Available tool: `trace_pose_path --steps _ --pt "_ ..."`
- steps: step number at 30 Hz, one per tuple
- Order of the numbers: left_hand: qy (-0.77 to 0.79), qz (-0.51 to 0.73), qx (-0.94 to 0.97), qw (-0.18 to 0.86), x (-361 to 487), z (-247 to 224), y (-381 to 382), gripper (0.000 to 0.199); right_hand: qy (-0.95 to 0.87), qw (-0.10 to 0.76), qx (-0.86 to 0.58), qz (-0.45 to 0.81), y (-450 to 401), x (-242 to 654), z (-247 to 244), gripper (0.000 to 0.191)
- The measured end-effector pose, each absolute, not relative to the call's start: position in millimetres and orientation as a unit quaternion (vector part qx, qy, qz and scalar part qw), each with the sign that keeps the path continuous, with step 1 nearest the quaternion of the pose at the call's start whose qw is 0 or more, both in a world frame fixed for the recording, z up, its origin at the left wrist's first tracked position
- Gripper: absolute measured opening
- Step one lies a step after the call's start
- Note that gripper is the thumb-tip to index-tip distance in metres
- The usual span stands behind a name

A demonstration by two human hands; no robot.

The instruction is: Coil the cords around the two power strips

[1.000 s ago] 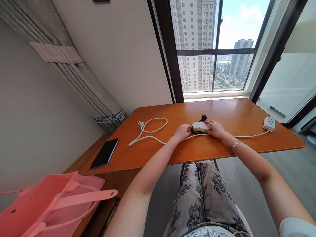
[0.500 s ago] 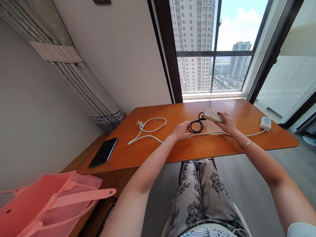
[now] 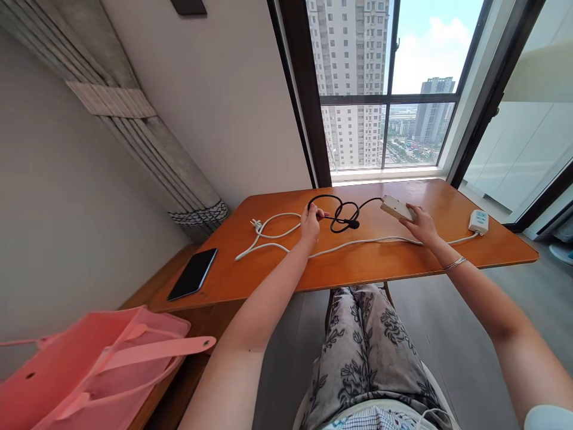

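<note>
Left hand (image 3: 310, 222) pinches the black cord (image 3: 344, 216), its loops lying between the hands on the tabletop (image 3: 273, 280). Right hand (image 3: 419, 224) grips the near end of the beige block (image 3: 397, 208), fingers over its edge. White cord (image 3: 353, 242) passes nearer the person than both hands; white socket (image 3: 478, 221) sits right of the right hand.

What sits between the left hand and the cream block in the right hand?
The black cord: its loops lie on the table between left hand and cream block, black plug at their near side. It also runs to the block. The white cord passes nearer the person, off the direct line.
</note>
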State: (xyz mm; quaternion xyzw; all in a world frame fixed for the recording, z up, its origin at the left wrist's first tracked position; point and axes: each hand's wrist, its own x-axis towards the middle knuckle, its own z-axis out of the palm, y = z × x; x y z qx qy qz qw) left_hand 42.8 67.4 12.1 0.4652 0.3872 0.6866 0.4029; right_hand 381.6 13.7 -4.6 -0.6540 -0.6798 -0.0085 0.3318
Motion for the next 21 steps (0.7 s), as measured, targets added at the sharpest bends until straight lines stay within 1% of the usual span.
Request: trace_pose_path --steps 2,6,10,14,16,18,21 --pt "0.38 0.72 0.422 0.399 32 21 69 0.036 -0.674 0.317 -0.666 -0.03 10 392 -4 0.061" --pt "0.361 0.746 0.388 0.404 6 42 73 0.037 -0.686 0.274 -0.668 -0.089 -1 418 -2 0.06" --pt "0.369 0.718 0.374 0.457 -19 60 72 0.047 -0.674 0.27 -0.678 -0.114 -9 445 -1 0.06" --pt "0.408 0.633 0.395 0.526 -41 69 66 0.068 -0.62 0.299 -0.714 -0.127 -13 475 1 0.062" --pt "0.426 0.603 0.401 0.542 -51 69 63 0.075 -0.579 0.321 -0.74 -0.12 -15 493 1 0.064" --pt "0.448 0.599 0.401 0.529 -58 66 62 0.075 -0.531 0.35 -0.764 -0.107 -18 511 0 0.065" --pt "0.488 0.639 0.39 0.449 -66 62 65 0.064 -0.475 0.388 -0.784 -0.096 -26 534 -3 0.068"
